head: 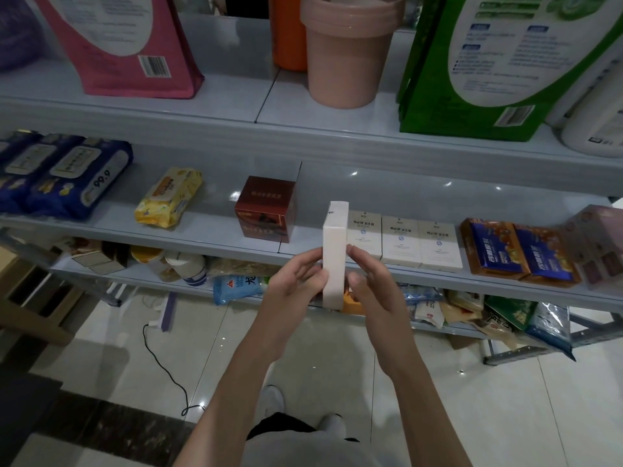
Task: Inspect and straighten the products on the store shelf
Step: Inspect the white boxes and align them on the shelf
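A slim white box [334,244] stands on edge in front of the middle shelf [202,241], held between both hands. My left hand [292,291] grips its left side with thumb and fingers. My right hand [374,298] holds its right side, fingers against the face. Just to the right, three matching white boxes [404,244] lie in a row on the shelf. A dark red box [266,210] sits to the left of them.
On the middle shelf lie a yellow wipes pack [168,198], blue wipes packs [64,176] and blue-orange boxes [519,254]. The top shelf carries a pink bag [128,45], a pink bucket [347,52] and a green bag [499,62]. Snack bags crowd the lower shelf [472,318].
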`<move>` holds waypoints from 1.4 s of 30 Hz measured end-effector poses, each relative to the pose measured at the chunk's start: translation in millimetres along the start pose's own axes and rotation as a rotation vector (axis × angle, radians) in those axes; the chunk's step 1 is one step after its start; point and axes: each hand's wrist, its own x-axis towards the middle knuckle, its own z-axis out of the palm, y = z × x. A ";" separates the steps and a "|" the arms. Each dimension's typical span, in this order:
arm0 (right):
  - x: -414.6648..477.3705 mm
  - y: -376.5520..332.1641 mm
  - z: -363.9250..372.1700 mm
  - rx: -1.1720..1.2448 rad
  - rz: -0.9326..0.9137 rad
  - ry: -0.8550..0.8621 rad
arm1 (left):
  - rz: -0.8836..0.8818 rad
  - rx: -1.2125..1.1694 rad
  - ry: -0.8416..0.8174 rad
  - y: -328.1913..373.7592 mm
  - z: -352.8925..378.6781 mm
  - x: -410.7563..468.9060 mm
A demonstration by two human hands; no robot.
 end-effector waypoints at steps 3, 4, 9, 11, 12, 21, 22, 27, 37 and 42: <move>1.0 2.8 -1.6 -0.030 -0.014 0.004 | 0.013 0.054 0.016 -5.2 -0.3 1.1; 1.6 3.6 -2.4 -0.039 -0.020 0.000 | 0.023 0.068 0.020 -5.9 0.2 1.2; 1.2 8.7 -6.2 -0.051 -0.082 -0.057 | -0.048 -0.053 0.118 -3.7 4.9 4.2; 1.0 6.8 -5.8 0.013 -0.068 -0.072 | -0.084 -0.100 0.171 -2.9 7.1 5.2; 1.1 4.8 -5.3 0.041 -0.056 -0.076 | -0.085 -0.111 0.176 -3.6 7.3 5.9; 4.1 3.2 -0.7 -0.017 -0.046 -0.022 | 0.040 0.064 0.014 -1.7 6.9 3.7; 4.3 2.8 -0.2 -0.029 -0.052 -0.020 | 0.038 0.078 0.014 -1.9 7.7 4.2; 5.5 5.6 1.2 -0.088 -0.085 0.009 | 0.034 0.094 0.007 -3.5 9.6 5.7; 3.6 3.1 1.0 -0.018 -0.026 -0.009 | 0.024 0.109 -0.023 -1.2 7.4 4.8; 0.7 -3.9 2.6 0.030 -0.010 0.023 | 0.007 0.041 0.016 -0.5 6.7 4.7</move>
